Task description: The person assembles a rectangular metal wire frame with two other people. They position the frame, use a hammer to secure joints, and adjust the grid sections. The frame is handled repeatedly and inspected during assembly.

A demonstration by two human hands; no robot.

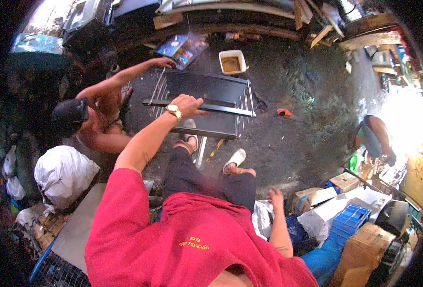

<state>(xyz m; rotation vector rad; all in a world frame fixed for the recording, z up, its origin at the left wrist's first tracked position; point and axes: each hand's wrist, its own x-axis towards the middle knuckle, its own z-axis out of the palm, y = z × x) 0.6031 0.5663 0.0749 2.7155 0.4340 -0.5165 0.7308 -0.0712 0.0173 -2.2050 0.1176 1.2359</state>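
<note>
A black metal rack [206, 103] with thin silver side rods stands on the dark floor in front of me. My left hand [186, 105], a gold watch at its wrist, is closed round the rack's black crossbar [225, 110]. To the right of my lap hangs my right hand [275, 196], away from the rack. Its fingers are small and blurred, and nothing is clearly seen in them. At the left crouches a co-worker [101, 107] in a dark cap, one hand [163, 63] at the rack's far left corner.
Beyond the rack are a white tub [232, 62] with brown contents and a blue printed package [173, 46]. A white sack [63, 174] bulges at my left. Cardboard boxes [360, 253] and a blue crate [349, 224] crowd the right. Another person [376, 136] bends at far right.
</note>
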